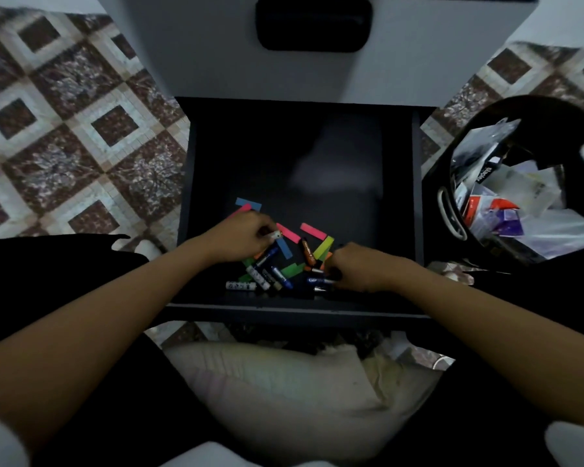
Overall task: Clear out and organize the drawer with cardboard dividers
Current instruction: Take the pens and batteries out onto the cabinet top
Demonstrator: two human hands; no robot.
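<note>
The dark drawer [351, 136] stands pulled out in front of me, its back half bare. Near its front lies a heap of batteries [267, 274] mixed with coloured paper strips [312, 231] in pink, blue, green, yellow and orange. My left hand [240, 239] hovers over the heap's left side, fingers curled, pinching a small white battery [276, 234]. My right hand [358, 267] rests on the heap's right side with its fingers curled around the ends of batteries [319, 281]. No cardboard dividers are in view.
A black bin [486, 123] full of plastic wrappers and packaging stands to the right of the drawer. The white cabinet front with a dark handle recess [314, 23] rises behind. Patterned floor tiles [64, 129] lie to the left. A pale cushion [277, 392] lies under my arms.
</note>
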